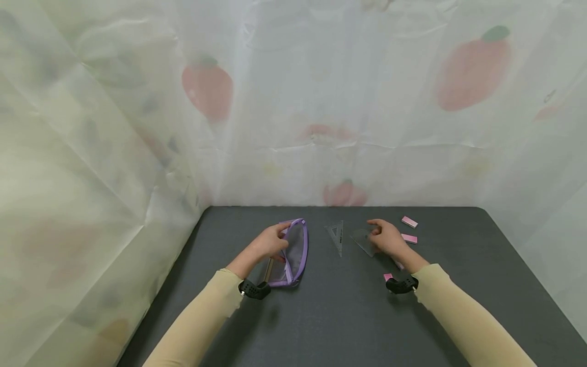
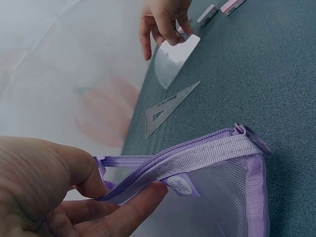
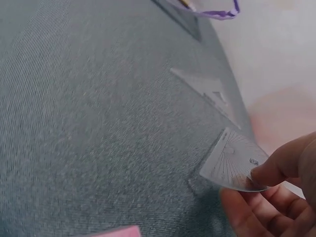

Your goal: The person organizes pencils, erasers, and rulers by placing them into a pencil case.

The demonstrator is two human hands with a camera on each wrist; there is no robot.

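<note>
The right hand [image 3: 276, 197] pinches the clear protractor [image 3: 234, 160] only by its edge, so it could slip while the left hand [image 2: 54, 192] grips the pouch [image 2: 217, 173].

A makeshift recording booth here, more staged tabletop set than lived-in room. Thin white sheeting [image 1: 284, 102] hangs as backdrop across the back and both sides, creased and faintly see-through, printed with big red strawberries [image 1: 207, 89]. It closes off everything beyond, so no furniture or walls show. In front sits a dark grey table [image 1: 330, 316] with a fine woven-looking surface and rounded far corners. Black bands with small cameras ride on both wrists [image 1: 254, 289], which says data-capture setup. On the tabletop, school stationery: a purple mesh pencil case [image 1: 295, 250], a clear set square [image 1: 336, 235], a clear protractor [image 3: 234, 160], pink erasers [image 1: 409, 221].
</note>
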